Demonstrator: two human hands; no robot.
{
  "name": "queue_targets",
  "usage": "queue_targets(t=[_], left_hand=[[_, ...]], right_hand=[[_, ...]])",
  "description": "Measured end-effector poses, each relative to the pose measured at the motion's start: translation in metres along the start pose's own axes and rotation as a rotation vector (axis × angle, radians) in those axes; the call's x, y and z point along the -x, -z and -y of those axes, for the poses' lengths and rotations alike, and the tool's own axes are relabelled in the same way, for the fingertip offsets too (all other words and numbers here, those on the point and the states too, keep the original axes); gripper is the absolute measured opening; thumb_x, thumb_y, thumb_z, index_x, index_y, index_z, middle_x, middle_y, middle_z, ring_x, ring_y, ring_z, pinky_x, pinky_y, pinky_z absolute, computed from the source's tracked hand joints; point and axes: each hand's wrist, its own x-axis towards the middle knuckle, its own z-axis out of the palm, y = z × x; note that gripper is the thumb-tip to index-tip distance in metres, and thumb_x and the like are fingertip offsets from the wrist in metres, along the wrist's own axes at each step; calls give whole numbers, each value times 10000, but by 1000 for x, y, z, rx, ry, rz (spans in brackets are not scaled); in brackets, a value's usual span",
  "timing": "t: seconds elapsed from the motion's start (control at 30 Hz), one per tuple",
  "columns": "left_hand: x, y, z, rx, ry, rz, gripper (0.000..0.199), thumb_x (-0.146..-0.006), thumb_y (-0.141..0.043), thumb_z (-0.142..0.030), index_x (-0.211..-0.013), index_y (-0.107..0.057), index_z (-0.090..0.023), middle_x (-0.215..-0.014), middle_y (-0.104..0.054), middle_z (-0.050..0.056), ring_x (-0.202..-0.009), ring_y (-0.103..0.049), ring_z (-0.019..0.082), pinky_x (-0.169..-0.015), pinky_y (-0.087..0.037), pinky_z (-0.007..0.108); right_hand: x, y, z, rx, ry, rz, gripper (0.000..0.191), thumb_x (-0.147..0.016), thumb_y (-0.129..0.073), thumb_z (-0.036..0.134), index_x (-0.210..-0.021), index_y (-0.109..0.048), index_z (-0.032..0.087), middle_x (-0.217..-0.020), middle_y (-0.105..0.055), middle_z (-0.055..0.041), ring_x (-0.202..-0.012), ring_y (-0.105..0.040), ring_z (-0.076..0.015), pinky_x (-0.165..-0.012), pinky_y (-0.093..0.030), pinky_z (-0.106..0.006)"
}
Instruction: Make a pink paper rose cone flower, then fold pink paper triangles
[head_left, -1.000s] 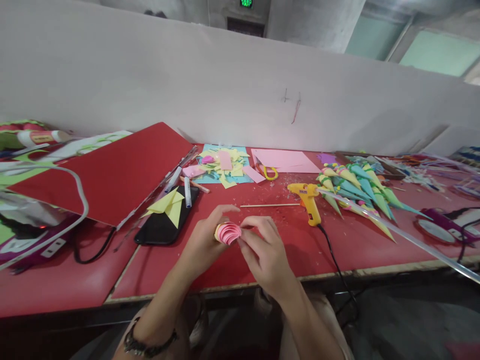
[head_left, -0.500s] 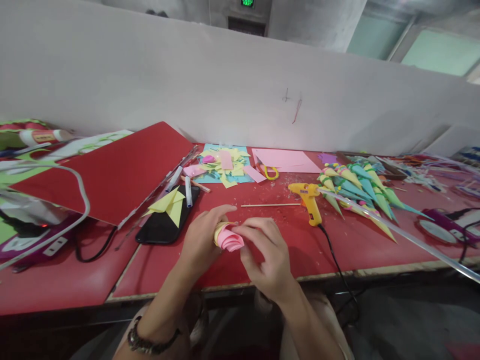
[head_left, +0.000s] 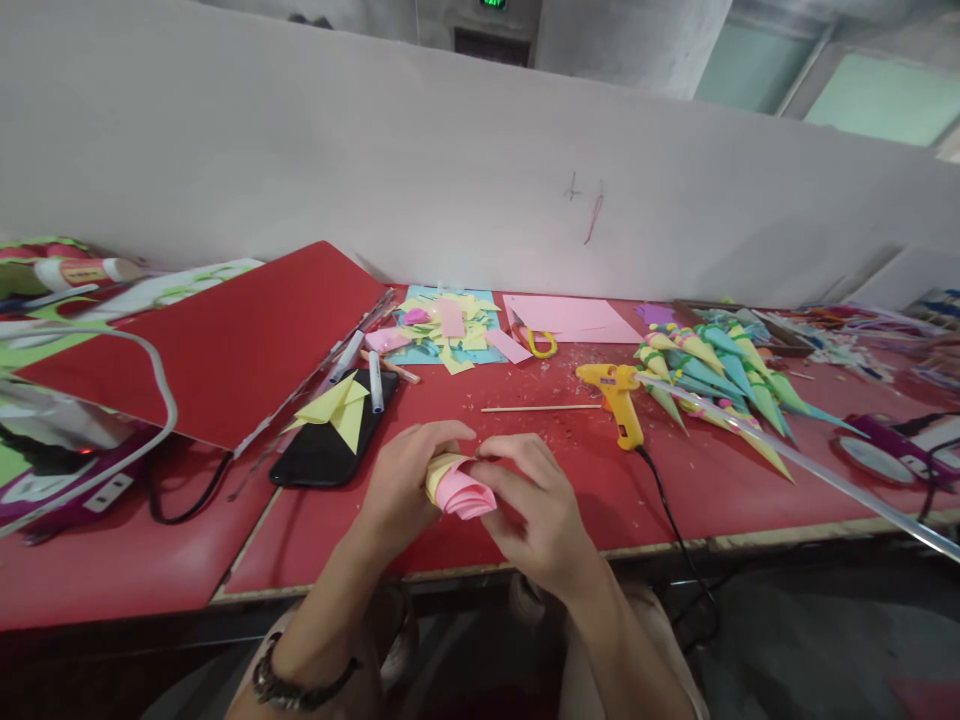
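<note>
Watching from afar through the head view, I see the paper roll (head_left: 466, 494) held over the near middle of the red bench (head_left: 757, 505), its layered pink end tilted toward the near right and a yellow sheet (head_left: 437, 478) around its left part. The left hand (head_left: 405, 475) is curled around that yellow sheet and, as far as I can judge, has a firm hold of it. The right hand (head_left: 536, 505) is half curled at the roll's right side, fingers bent toward the pink edge and thumb below; I cannot tell whether it pinches the paper or only rests against it. I take the step in hand to be shaping the pink layers within the yellow sheet. The next move, to my mind, calls for a steady left hand and a light touch from the right, so that the edges settle without crushing. Beyond the hands, a thin stick (head_left: 540, 408) lies across the bench, its right end close to the yellow glue gun (head_left: 619, 405). Paper cones (head_left: 724, 375) lie heaped right of the gun, a folded yellow paper (head_left: 341, 410) rests on the black phone (head_left: 311, 460) to the left, and paper scraps (head_left: 457, 335) lie farther off.
</note>
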Motion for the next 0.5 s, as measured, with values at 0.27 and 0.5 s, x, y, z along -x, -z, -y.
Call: queue_targets(t=[0.27,0.5], left_hand=[[0,1,1,-38,-2,12,141,-679,-503,-232,-812,-543,-206,-647,-622,-4,-597,-582,152,-563,-429,236],[-1,0,1,60,118,103,154,-702,-487,-221,-854,-504,-199,-627,-580,-39,-572,-554,124,-541,-414,207]], right_hand=[[-1,0,1,-30,-49,57,254,-800,-444,96,-999,-578,180,-1013,-551,-73,-940,-496,-186,-825,-442,-332],[-3,-1,1,-119,-108,65,273,-794,-430,68,-997,-569,185,-1014,-545,-74,-961,-488,-184,-839,-436,-326]])
